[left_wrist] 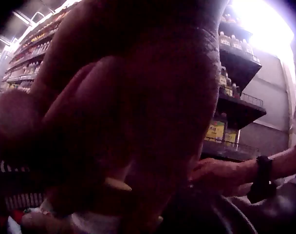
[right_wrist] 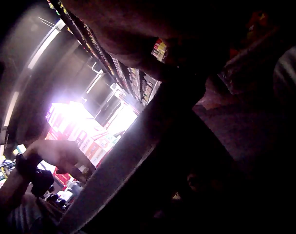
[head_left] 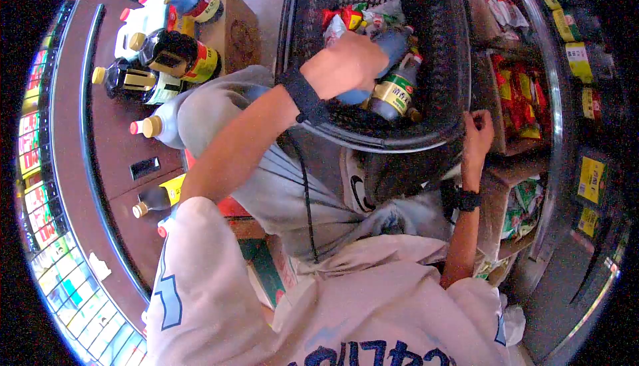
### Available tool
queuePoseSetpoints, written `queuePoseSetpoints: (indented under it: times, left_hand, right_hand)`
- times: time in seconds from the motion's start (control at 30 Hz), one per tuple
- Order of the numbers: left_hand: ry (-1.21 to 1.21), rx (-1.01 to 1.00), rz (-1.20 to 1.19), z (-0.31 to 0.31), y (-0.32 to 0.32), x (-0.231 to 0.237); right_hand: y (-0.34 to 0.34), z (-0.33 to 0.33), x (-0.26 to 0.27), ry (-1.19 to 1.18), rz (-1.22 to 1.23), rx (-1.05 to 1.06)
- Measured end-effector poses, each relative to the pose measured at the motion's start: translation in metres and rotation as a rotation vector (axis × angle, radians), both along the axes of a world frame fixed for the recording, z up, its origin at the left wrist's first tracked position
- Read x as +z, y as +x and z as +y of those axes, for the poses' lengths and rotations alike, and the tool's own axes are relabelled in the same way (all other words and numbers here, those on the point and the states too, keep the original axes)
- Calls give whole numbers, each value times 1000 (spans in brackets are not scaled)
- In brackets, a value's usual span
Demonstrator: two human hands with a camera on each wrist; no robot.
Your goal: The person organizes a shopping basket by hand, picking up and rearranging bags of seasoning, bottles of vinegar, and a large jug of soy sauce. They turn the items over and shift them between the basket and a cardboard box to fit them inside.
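My left hand (head_left: 346,65) reaches down into a black shopping basket (head_left: 373,141). It holds a bluish bottle (head_left: 394,49) that shows on both sides of it; the fingertips are hidden beneath. Beside it in the basket lies a dark sauce bottle (head_left: 393,93) with a cream and green label. Red and silvery packets (head_left: 346,17) lie farther in. At the near right corner my right hand (head_left: 478,136) grips the basket's rim with curled fingers. In the left wrist view the right hand (left_wrist: 218,178) shows at that edge too, while the left is mostly dark shadow.
Several sauce bottles (head_left: 176,56) and jugs stand at the left, by a cardboard box (head_left: 236,29). A lower shelf with red packets (head_left: 522,96) borders the basket on the right, edged by a rail with yellow price tags (head_left: 590,178). My knee (head_left: 216,109) is close to the basket.
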State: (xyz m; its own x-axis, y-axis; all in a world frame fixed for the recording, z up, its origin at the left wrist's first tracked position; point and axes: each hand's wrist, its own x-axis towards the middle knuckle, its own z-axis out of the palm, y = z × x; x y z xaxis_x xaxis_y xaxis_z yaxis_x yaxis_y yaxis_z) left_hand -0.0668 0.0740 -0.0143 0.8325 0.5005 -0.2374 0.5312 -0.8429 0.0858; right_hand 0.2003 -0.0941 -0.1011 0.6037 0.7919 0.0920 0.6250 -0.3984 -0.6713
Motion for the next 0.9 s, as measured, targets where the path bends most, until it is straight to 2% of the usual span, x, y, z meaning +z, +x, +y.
queuePoseSetpoints:
  times: [0.1, 0.2, 0.27, 0.33, 0.37, 0.4, 0.43, 0.47, 0.57, 0.6, 0.7, 0.73, 0.8, 0.83, 0.9]
  left_hand:
    - [-39, -72, -8, 1, -1, -14]
    - [22, -111, 25, -8, 2, -23]
    - [16, -149, -56, -12, 1, -45]
    - [7, -218, -73, -15, 4, -66]
    - [108, -271, -277, -20, -2, -77]
    - [85, -265, -280, -23, -2, -77]
    - [63, -258, -281, -23, 0, -77]
    - [-4, -244, -131, -20, 5, -91]
    - [105, -274, -270, -25, -1, -96]
    - [87, -197, -138, -29, 5, -90]
    - [-84, -166, -94, -27, 3, -64]
    - [-76, -196, -77, -24, 5, -61]
    - [-141, -83, -17, -14, 14, -59]
    - [-172, -23, 12, -11, 17, -57]
    - [-39, -9, -11, -12, 15, -54]
  right_hand:
    - [-7, 0, 10, -12, 32, -6]
    - [-7, 2, 10, -36, 6, 13]
    - [-11, 1, 23, -135, -31, 16]
    - [-8, -2, 12, -90, -126, 6]
    - [-5, -3, 7, -70, -177, 3]
    - [-4, -2, 10, -116, -208, 9]
    - [-10, -1, 21, -159, -131, -12]
    - [-7, -1, 17, -154, -145, -8]
    - [-6, 0, 8, -53, -55, 0]
    - [-9, 0, 10, -5, -4, 2]
    - [-11, 1, 26, -79, 82, 8]
    - [-4, 0, 27, -74, 135, 57]
    - [21, -5, 30, -63, 244, 157]
    - [34, -6, 29, -41, 236, 96]
    - [66, -11, 20, 4, 222, -19]
